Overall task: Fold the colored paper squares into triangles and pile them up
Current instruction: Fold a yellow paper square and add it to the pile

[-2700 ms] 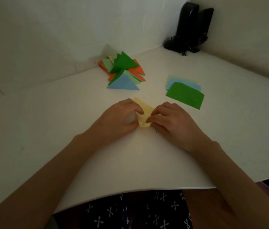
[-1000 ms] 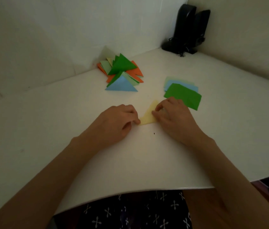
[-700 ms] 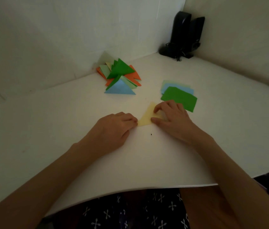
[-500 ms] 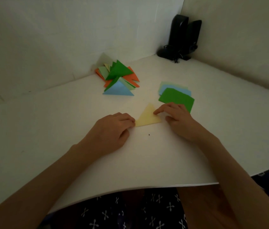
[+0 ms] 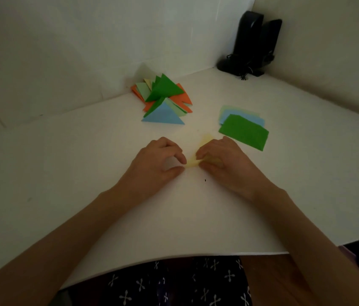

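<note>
Yellow paper, folded and partly hidden, lies on the white table a short way in from its near edge, between both hands. The left hand curls thumb and forefinger round the paper's left tip; the right hand grips the right portion with curled fingers (the raised flap is blurred). Beyond, toward the right edge, a stack of flat squares sits with a green sheet uppermost. Farther back, at the far-left edge, rests the pile of folded triangles. Black speakers occupy the far corner.

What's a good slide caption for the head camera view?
Left hand and right hand pinch yellow paper near the triangle pile and unfolded squares.
</note>
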### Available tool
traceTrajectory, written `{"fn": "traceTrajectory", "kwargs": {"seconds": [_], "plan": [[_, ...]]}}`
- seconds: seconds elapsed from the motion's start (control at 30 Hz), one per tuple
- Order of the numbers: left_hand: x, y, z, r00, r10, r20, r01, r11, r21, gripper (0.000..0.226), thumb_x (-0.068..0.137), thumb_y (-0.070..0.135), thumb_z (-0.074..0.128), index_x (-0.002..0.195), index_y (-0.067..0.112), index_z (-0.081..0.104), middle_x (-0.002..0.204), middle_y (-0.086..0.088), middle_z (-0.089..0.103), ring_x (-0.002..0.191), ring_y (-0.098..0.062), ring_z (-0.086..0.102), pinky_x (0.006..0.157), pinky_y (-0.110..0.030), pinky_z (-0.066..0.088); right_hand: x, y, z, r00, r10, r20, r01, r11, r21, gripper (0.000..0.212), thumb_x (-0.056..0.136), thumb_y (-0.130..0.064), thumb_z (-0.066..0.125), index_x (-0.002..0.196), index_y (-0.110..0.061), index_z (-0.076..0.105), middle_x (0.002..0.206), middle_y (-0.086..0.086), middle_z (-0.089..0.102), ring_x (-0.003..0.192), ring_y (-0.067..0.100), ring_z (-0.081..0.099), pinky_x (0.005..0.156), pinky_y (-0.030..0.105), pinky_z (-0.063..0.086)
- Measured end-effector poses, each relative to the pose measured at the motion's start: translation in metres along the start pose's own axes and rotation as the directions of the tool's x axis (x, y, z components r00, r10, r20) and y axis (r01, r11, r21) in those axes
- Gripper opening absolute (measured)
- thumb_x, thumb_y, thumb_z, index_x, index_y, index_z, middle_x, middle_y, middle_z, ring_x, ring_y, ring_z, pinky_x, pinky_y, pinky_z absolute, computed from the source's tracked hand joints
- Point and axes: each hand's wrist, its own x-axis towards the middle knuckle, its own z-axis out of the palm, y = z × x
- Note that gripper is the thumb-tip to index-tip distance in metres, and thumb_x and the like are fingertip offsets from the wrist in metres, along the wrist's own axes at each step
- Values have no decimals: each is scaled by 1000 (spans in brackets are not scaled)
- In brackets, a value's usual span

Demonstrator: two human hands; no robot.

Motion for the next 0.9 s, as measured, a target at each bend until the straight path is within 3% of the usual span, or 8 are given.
{"fn": "traceTrajectory", "kwargs": {"seconds": [0.1, 0.2, 0.3, 0.53, 0.67, 0.77, 0.9], "plan": [[0, -4, 1, 996, 89, -22, -89, 996, -10, 12, 79, 25, 59, 83, 20, 70, 99, 10, 54, 92, -6, 48, 77, -19, 37, -5, 1, 1, 999, 14, 45, -14, 1000, -10, 13, 81, -21, 56, 90, -17, 65, 97, 0, 66, 94, 24, 61, 104, 31, 19], [-1, -6, 4, 974, 225, 4, -225, 973, 52, 26, 78, 28, 48, 84, 19, 71, 100, 1, 61, 87, -8, 48, 75, -24, 40, -10, 1, -2, 991, 32, 127, -33, 999, 12, 20, 83, -38, 61, 92, -20, 64, 110, -5, 62, 109, 15, 55, 109, 22, 7], [0, -7, 7, 955, 294, 31, -296, 953, 67, 35, 75, 21, 41, 84, 15, 74, 97, -3, 67, 85, -9, 49, 73, -21, 40, -16, -2, -3, 994, -18, 107, 19, 1000, -10, 39, 80, -55, 55, 94, -20, 63, 115, -4, 63, 111, 13, 55, 111, 24, 8], [-2, -1, -1, 993, 121, 7, -118, 976, -182, 45, 67, -2, 36, 95, 11, 68, 93, 10, 63, 88, -1, 54, 79, 1, 33, -16, -10, 3, 990, -127, 60, 137, 966, -221, 35, 91, -43, 45, 95, -14, 63, 99, 6, 67, 90, 26, 67, 106, 43, 27], [-3, 3, -4, 996, 40, 83, -20, 973, -229, 44, 66, 0, 35, 100, 26, 49, 96, 13, 66, 92, 0, 57, 81, -11, 40, -17, -13, 1, 989, -144, 27, 146, 957, -250, 32, 96, -34, 41, 93, -12, 64, 100, 8, 68, 89, 26, 67, 103, 46, 33], [-4, 1, 0, 995, 76, 61, -65, 985, -160, 43, 67, 5, 37, 101, 20, 59, 94, 13, 63, 93, -5, 55, 82, -14, 40, -17, -16, 2, 993, -116, 11, 116, 969, -219, 30, 94, -30, 42, 92, -12, 66, 97, 8, 68, 89, 25, 66, 100, 49, 36], [-2, -8, 4, 983, 185, 15, -185, 982, -29, 46, 73, 15, 31, 95, 12, 71, 97, -1, 65, 91, -16, 53, 79, -29, 44, -13, -23, 0, 992, 125, -19, -122, 986, 114, 19, 87, -29, 57, 85, -13, 68, 104, 3, 67, 94, 16, 60, 91, 44, 47]]}}
